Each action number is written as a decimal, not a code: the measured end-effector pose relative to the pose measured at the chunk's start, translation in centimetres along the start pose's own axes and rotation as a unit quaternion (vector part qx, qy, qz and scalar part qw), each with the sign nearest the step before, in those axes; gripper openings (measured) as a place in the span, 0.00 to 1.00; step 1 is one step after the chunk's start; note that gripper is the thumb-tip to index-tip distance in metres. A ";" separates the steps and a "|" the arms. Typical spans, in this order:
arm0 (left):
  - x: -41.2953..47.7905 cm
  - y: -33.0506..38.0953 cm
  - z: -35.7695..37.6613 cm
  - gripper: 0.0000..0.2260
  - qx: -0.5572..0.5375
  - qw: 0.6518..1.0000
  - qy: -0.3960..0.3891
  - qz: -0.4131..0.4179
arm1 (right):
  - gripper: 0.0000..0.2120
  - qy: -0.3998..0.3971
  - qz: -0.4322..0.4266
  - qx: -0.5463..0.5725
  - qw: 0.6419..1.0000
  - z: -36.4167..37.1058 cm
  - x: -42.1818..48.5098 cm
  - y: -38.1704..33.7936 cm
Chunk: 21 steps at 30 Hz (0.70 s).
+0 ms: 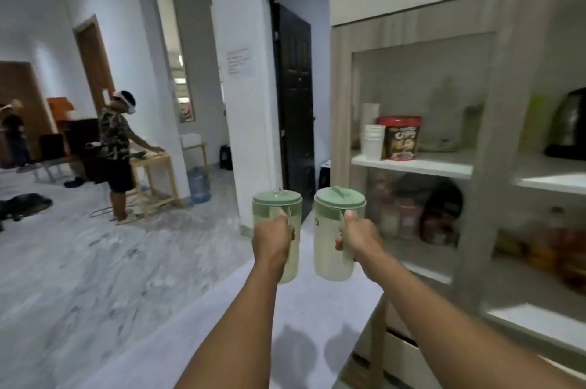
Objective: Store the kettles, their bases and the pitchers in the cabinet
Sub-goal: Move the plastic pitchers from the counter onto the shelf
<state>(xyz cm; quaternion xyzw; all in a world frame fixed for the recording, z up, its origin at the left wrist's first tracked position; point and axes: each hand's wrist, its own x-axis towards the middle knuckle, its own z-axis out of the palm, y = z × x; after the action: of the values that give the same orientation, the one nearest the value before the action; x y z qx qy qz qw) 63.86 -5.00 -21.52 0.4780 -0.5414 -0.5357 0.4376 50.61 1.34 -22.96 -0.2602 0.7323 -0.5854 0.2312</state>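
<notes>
Red cereal tub (400, 138) beside stacked white cups (373, 141), on a white shelf (412, 165). Blue water bottle (198, 180) on the floor. Black door (293, 103), ajar.

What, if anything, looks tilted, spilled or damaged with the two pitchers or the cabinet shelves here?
Nothing stands out. The left hand and right hand each hold a green pitcher by its handle, both roughly upright with lids on. On the cabinet shelf, the paper cups and red tub stand upright. No spill shows.

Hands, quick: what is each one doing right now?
Left hand: closed on the handle of the left green pitcher.
Right hand: closed on the handle of the right green pitcher.
</notes>
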 end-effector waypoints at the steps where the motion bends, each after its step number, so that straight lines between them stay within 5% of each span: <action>1: -1.2 1.3 2.0 0.15 0.000 1.000 -0.024 0.016 | 0.22 0.033 -0.012 -0.003 0.999 -2.7 -0.5 -0.8; 12: -14.6 10.4 27.4 0.18 -0.033 0.953 -0.265 0.146 | 0.23 0.286 -0.050 0.012 0.957 -32.5 0.4 -3.2; 21: -20.7 12.6 46.7 0.14 -0.077 0.943 -0.309 0.099 | 0.22 0.313 -0.043 -0.038 0.948 -52.5 5.8 -0.7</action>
<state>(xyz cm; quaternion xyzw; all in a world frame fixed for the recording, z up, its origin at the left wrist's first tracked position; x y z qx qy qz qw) 20.54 22.62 -10.18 0.1982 -0.6519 -0.6508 0.3351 12.59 36.11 -11.52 -0.1035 0.7775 -0.6187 -0.0452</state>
